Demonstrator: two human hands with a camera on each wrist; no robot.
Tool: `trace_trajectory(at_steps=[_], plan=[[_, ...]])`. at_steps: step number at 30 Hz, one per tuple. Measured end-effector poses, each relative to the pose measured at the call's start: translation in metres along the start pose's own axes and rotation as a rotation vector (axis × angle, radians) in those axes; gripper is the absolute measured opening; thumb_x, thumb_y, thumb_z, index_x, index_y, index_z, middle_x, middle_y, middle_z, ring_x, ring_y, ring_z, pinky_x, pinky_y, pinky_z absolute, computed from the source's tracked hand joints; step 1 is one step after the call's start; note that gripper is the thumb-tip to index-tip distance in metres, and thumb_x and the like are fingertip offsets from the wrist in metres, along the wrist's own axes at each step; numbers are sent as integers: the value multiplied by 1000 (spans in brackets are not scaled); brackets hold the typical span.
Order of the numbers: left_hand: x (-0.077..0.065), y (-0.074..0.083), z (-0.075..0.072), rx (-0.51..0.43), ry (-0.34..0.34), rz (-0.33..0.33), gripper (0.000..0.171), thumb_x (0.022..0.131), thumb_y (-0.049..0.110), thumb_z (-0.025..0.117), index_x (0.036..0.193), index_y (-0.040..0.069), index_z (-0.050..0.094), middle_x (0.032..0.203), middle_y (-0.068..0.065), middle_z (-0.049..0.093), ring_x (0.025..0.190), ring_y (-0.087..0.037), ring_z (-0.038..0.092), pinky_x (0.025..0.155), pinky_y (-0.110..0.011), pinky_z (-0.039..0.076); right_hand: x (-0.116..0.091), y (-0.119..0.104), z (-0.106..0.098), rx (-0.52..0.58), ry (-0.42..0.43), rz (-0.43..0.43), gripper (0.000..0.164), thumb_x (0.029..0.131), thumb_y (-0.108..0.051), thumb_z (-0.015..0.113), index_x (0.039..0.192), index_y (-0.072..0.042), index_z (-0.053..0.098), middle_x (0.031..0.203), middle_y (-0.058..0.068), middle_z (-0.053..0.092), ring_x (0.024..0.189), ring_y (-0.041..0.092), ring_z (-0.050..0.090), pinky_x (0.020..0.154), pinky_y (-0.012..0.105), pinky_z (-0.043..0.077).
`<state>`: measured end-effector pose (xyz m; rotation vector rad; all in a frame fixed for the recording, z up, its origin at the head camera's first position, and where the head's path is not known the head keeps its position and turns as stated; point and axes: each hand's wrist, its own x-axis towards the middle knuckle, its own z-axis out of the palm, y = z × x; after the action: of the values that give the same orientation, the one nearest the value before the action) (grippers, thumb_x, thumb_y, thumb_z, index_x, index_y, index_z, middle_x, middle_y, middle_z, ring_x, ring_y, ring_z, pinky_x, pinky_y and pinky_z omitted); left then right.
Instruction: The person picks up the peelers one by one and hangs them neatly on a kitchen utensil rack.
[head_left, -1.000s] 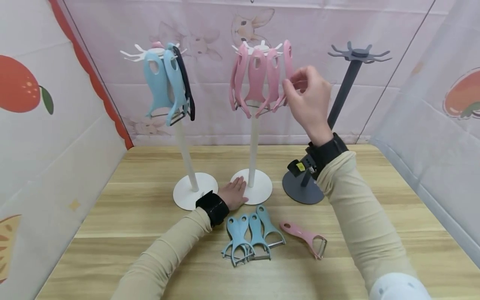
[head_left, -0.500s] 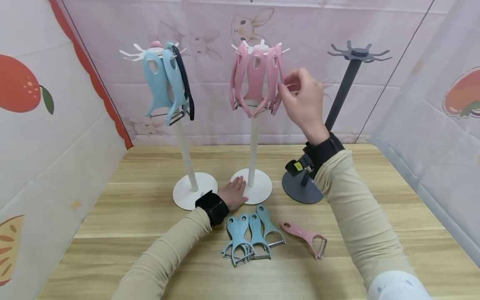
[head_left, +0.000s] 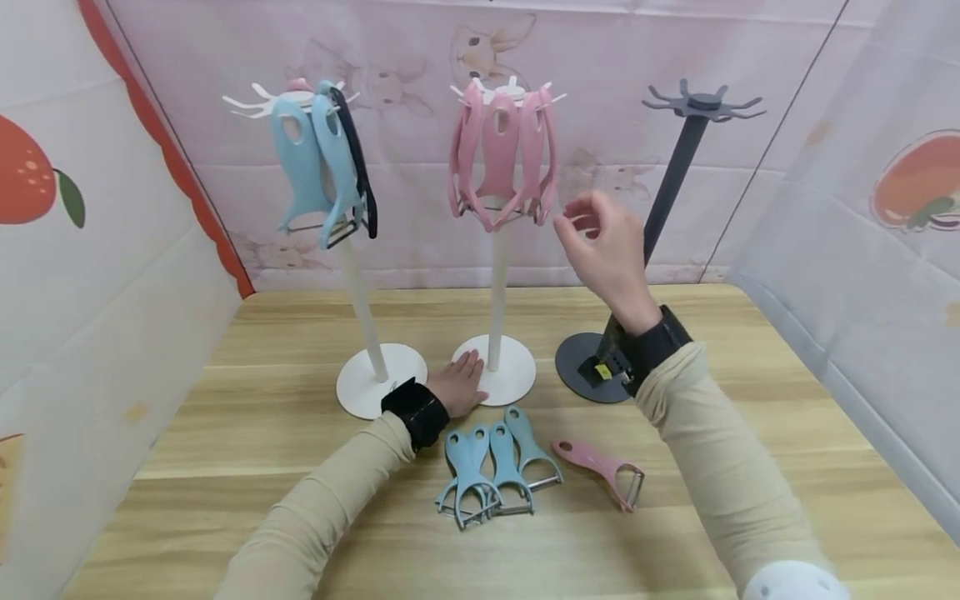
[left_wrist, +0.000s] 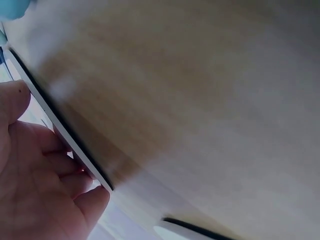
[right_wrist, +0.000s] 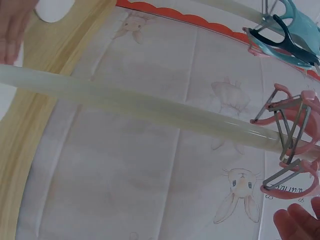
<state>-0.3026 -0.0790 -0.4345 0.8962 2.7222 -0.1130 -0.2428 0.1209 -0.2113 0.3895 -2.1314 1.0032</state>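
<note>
My left hand (head_left: 459, 385) rests with its fingers spread on the round white base (head_left: 513, 375) of the middle stand; in the left wrist view its fingers (left_wrist: 62, 162) lie along the base's edge. Several pink peelers (head_left: 498, 158) hang by their handle holes from that stand's hooks, blades down. Just right of them and a little lower, my right hand (head_left: 606, 250) hangs in the air, fingers loosely bent, holding nothing. In the right wrist view its fingertips (right_wrist: 295, 222) are beside the pink peelers' blades (right_wrist: 287, 125).
Light blue peelers (head_left: 471, 462) lie bunched on the wooden table (head_left: 247, 467), beside one pink peeler (head_left: 592, 465). The left white stand (head_left: 363, 317) carries blue peelers (head_left: 298, 167), a black one (head_left: 360, 167) and something pink behind. A bare dark grey stand (head_left: 678, 167) rises at right.
My right hand has let go of the rightmost pink peeler, which now hangs on its hook, and has drawn down away from it. The left hand stays on the base. The head view has shifted slightly.
</note>
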Motion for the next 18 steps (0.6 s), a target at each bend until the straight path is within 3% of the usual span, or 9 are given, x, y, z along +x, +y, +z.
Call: trace_trajectory(at_steps=[10, 18], plan=[[-11, -3, -13, -115, -8, 36, 63, 98, 33, 39, 144, -2, 15, 149, -21, 3, 137, -30, 1, 110, -37, 10, -45, 17, 6, -42, -121, -42, 16, 85, -9, 60, 93, 5, 62, 88, 17, 66, 78, 27, 63, 66, 41, 50], [-42, 3, -27, -212, 106, 137, 62, 96, 25, 45, 141, -9, 19, 145, -30, 11, 135, -37, 10, 109, -41, 15, -79, 39, 4, -154, -284, 5, 20, 85, -12, 61, 97, 4, 62, 91, 18, 65, 81, 28, 63, 68, 40, 51]])
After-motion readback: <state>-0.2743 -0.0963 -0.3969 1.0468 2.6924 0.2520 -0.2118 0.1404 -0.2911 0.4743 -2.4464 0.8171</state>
